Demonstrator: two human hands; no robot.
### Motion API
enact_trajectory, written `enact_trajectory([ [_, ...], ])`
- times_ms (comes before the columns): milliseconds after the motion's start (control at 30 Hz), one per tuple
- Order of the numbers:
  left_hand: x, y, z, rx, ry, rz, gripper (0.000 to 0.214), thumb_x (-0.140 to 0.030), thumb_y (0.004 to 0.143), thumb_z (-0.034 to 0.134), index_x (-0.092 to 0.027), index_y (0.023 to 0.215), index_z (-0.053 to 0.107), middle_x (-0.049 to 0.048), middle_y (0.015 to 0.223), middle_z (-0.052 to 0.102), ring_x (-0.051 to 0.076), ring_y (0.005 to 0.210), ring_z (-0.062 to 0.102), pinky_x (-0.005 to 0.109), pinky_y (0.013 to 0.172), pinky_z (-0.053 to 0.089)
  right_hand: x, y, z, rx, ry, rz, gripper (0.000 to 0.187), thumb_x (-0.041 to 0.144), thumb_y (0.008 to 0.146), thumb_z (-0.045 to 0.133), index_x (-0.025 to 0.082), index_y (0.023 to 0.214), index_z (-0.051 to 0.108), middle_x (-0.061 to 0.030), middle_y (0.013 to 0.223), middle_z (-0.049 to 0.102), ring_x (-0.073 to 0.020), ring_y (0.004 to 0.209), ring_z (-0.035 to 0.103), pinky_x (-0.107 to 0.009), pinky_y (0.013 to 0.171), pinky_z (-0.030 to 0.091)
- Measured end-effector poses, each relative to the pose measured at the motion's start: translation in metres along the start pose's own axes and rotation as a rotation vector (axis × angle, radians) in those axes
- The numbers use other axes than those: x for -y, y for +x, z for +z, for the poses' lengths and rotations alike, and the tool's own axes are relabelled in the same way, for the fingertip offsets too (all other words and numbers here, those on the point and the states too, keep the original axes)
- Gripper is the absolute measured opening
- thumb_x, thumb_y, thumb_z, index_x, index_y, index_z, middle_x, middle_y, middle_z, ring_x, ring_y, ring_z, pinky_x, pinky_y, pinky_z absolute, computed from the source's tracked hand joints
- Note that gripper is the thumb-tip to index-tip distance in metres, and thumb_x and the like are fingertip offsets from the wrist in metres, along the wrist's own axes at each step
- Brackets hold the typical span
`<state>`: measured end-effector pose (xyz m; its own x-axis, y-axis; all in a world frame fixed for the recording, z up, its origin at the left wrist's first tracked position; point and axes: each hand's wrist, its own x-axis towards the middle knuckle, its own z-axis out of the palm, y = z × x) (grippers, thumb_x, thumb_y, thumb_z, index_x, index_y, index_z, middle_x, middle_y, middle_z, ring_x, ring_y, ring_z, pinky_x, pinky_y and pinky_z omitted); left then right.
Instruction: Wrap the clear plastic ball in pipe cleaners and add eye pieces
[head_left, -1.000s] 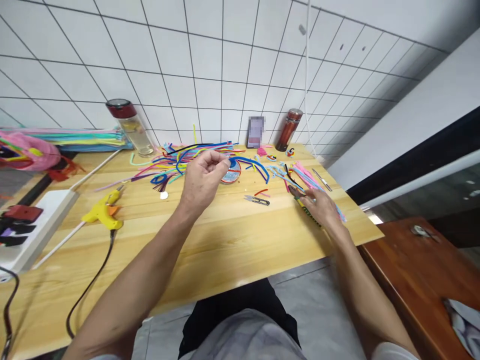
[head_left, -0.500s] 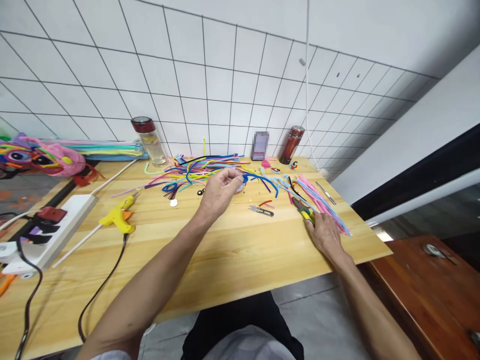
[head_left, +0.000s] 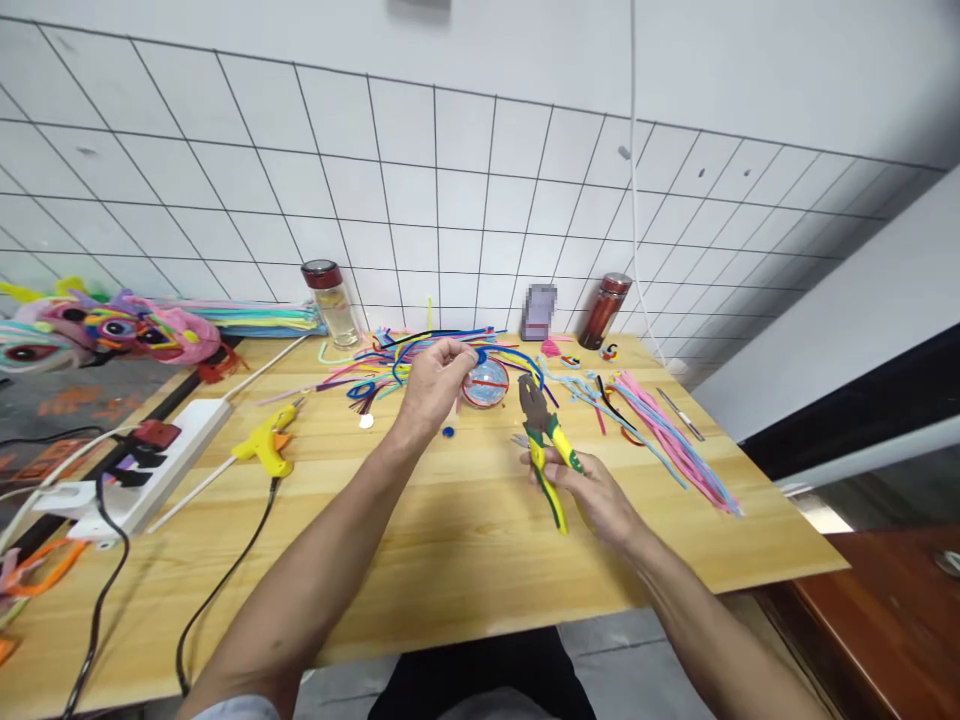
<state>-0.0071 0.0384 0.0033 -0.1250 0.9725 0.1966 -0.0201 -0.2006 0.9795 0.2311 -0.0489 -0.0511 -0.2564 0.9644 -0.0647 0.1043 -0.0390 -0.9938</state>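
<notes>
My left hand (head_left: 433, 384) is raised over the wooden table (head_left: 450, 520), fingers pinched on a blue pipe cleaner (head_left: 517, 358) that arcs to the right. Just beyond it lies a round clear disc with blue and red trim (head_left: 486, 383). My right hand (head_left: 592, 495) grips pliers with yellow-green handles (head_left: 546, 448), jaws pointing up towards the disc. A pile of coloured pipe cleaners (head_left: 390, 365) spreads behind my left hand.
A yellow glue gun (head_left: 265, 448) with a black cord lies at the left, near a white power strip (head_left: 142, 470). Two bottles (head_left: 330, 302) (head_left: 602, 310) and a phone (head_left: 538, 312) stand by the tiled wall. Pink and blue pipe cleaners (head_left: 675, 440) lie at the right. Colourful masks (head_left: 112, 330) sit far left.
My right hand has lifted the pliers from the table's right side and brought them towards the middle. My left hand stays raised with the blue pipe cleaner. The view has tilted up.
</notes>
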Motion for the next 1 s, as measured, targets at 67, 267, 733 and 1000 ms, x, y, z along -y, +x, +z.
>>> enact_trajectory([
  [67,-0.009,0.002,-0.003,-0.007,0.044,0.047,0.019,-0.036,0.075,0.07,-0.018,0.079,0.064,-0.0025,0.061,0.061,0.01,0.051,0.05,0.022,0.046,0.038,0.003,0.016,0.007,-0.003,-0.085,-0.067,0.034,0.05,0.082,0.072,0.017,0.086,0.08,-0.011,0.095,0.079,-0.023,0.084,0.068,-0.036,0.079,0.056],
  [267,-0.013,0.003,-0.004,-0.044,0.158,0.109,0.013,-0.032,0.081,0.066,-0.019,0.08,0.063,-0.0025,0.064,0.059,0.013,0.057,0.054,0.023,0.048,0.037,0.007,0.045,0.006,0.028,-0.171,-0.035,0.045,0.054,0.088,0.063,0.016,0.108,0.076,-0.0115,0.096,0.078,-0.0184,0.067,0.065,-0.026,0.049,0.048],
  [733,-0.015,-0.006,-0.002,0.149,0.477,0.229,0.013,-0.018,0.084,0.062,-0.021,0.072,0.063,-0.0017,0.058,0.059,0.018,0.064,0.058,0.028,0.062,0.038,-0.001,0.05,0.01,-0.065,-0.394,-0.201,0.028,0.047,0.094,0.061,0.02,0.098,0.07,-0.0052,0.093,0.071,-0.019,0.076,0.066,-0.033,0.069,0.06],
  [1000,-0.023,-0.006,0.0,0.247,0.599,0.195,0.015,-0.013,0.085,0.06,-0.019,0.072,0.063,-0.004,0.062,0.061,0.014,0.061,0.053,0.027,0.063,0.036,0.002,0.055,0.008,-0.078,-0.588,-0.251,0.027,0.043,0.097,0.056,0.02,0.101,0.069,-0.0055,0.094,0.07,-0.0215,0.084,0.067,-0.034,0.074,0.057],
])
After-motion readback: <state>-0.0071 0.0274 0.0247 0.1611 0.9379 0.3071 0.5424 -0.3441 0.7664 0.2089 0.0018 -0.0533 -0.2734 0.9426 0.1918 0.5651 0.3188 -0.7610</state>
